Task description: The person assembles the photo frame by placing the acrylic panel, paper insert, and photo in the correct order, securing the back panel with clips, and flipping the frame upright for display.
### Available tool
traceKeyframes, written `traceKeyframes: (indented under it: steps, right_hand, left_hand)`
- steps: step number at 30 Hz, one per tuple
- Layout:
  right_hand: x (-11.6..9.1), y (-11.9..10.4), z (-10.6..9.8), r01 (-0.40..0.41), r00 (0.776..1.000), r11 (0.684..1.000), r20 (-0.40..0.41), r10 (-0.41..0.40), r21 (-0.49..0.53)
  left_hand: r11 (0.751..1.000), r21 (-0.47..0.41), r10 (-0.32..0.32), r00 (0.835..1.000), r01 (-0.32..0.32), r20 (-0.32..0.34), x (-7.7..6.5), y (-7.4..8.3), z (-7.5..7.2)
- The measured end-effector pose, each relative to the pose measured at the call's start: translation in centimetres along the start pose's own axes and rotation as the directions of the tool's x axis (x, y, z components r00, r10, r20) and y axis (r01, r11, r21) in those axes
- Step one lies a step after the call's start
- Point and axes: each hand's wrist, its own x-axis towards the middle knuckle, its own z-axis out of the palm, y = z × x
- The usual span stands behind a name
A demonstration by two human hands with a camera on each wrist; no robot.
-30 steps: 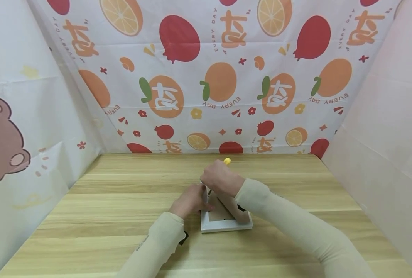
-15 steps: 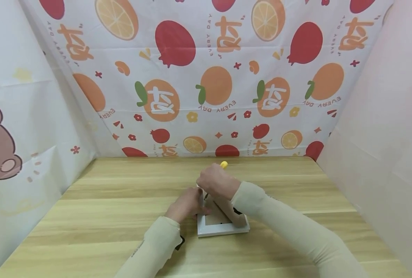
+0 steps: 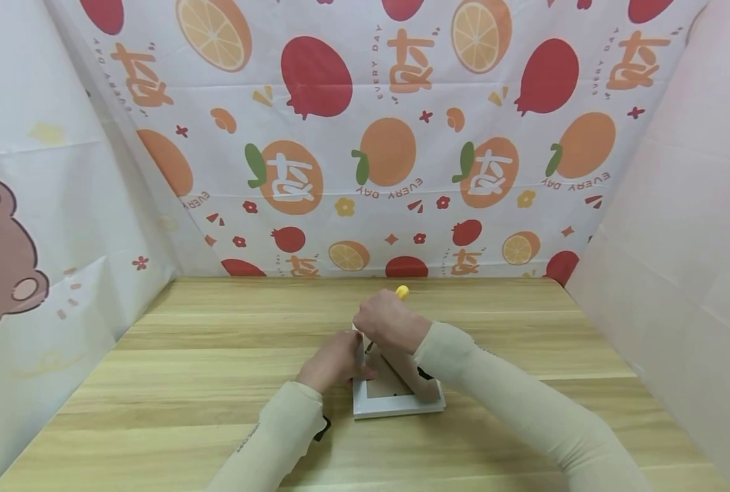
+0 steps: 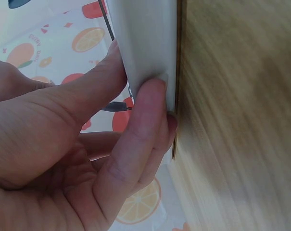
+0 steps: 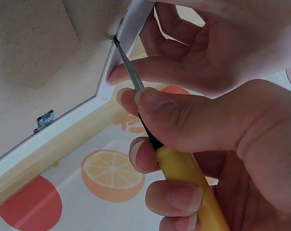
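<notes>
A white picture frame (image 3: 396, 407) lies on the table with its brown backing board (image 5: 34, 67) and stand leg (image 3: 415, 378) facing up. My left hand (image 3: 334, 359) grips its left side, thumb on the back face, fingers against the outer side. In the left wrist view the fingertips press the white moulding (image 4: 147, 43). My right hand (image 3: 392, 320) holds a screwdriver (image 5: 183, 175) by its yellow handle, thumb and fingers pinching low near the shaft. The screwdriver's tip is right at a small dark tab where board meets frame. Another metal tab (image 5: 45, 119) sits along the adjoining edge.
The wooden table (image 3: 217, 383) extends around the frame on all sides. A fruit-printed cloth (image 3: 334, 171) hangs behind its far edge, with pale cloths at left and right. Both forearms wear light sleeves (image 3: 506, 386).
The head view shifts slightly. Both hands keep their holds on the frame and the screwdriver, with hardly any movement relative to the frame.
</notes>
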Motion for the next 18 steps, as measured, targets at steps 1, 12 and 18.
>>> traceKeyframes:
  steps: [1, 12, 18]
  right_hand:
    - [-0.02, 0.02, 0.01, 0.000, 1.000, 1.000, 0.000, 0.000, 0.000]
    - [0.16, -0.21, 0.09, -0.009, 1.000, 1.000, 0.017, 0.009, 0.005]
    - [0.35, -0.15, 0.38, -0.005, 1.000, 1.000, 0.030, 0.005, -0.017]
  left_hand:
    - [1.000, -0.003, 0.000, 1.000, 0.000, 0.003, 0.04, 0.04, -0.01]
    - [1.000, 0.017, -0.009, 1.000, 0.009, 0.007, 0.04, 0.00, 0.08]
    - [1.000, -0.023, -0.011, 1.000, 0.011, 0.005, 0.08, 0.15, -0.13]
